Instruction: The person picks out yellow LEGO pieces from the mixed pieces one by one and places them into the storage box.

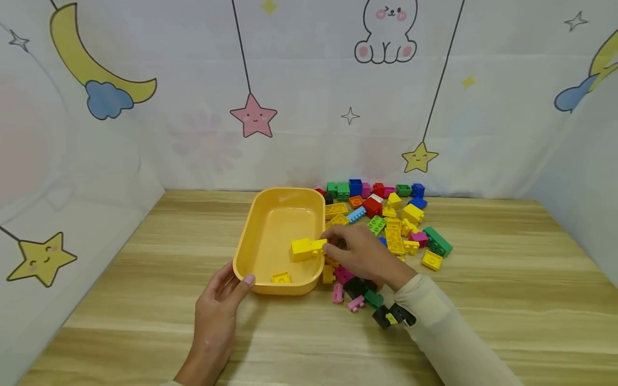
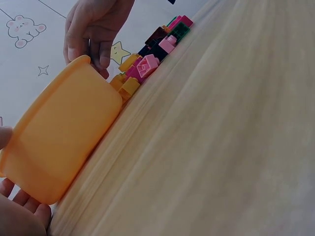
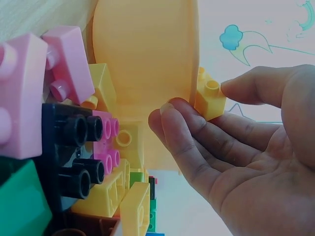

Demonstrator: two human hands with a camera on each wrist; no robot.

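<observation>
A yellow-orange plastic tub (image 1: 285, 197) stands on the table in the head view. At its near left corner my left hand (image 1: 217, 308) grips it, thumb over the rim and fingers against the outside. Over the tub's right rim, my right hand (image 1: 362, 252) pinches a yellow toy brick (image 1: 318, 246) between thumb and fingers. A larger yellow block (image 1: 301, 250) shows at its left end, inside the tub's outline; I cannot tell whether the two are joined. One small yellow brick (image 1: 281, 277) lies on the tub's floor. The right wrist view shows the pinched brick (image 3: 210, 101) beside the thumb tip.
A loose pile of coloured bricks (image 1: 393, 236) spreads along the tub's right side, partly under my right forearm. Nearest me are pink bricks (image 1: 356, 304) and a green brick (image 1: 373, 298). Behind the table hangs a printed white cloth (image 1: 309, 150).
</observation>
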